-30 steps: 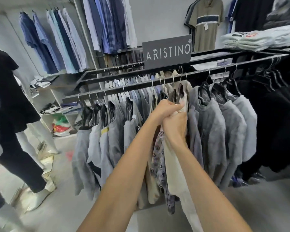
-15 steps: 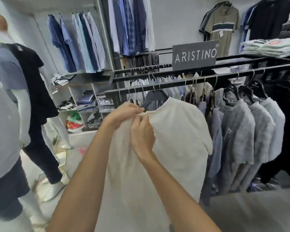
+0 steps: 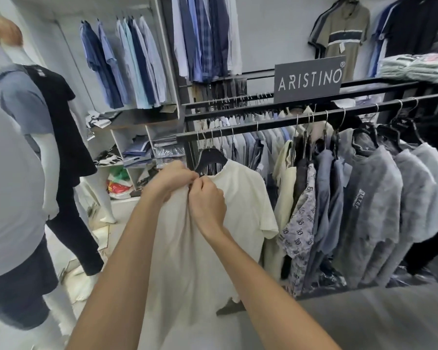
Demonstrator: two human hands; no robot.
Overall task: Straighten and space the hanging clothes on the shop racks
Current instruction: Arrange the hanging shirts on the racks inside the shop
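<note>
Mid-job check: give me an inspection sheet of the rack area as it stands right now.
Surface: front rail, black, hangers along it; shirts bunched tight mid-rail.
Job's things: cream shirt on a dark hanger near the rail's left end, turned broadside; patterned shirt and grey shirts hang to its right.
Clutter: bright bags low by the shelves.
Grippers: left hand and right hand both pinch the cream shirt at its neckline.
Cables: nothing seen.
Surroundings: brand sign on the rack, folded shirts on top, mannequin at left, blue shirts on the wall.
</note>
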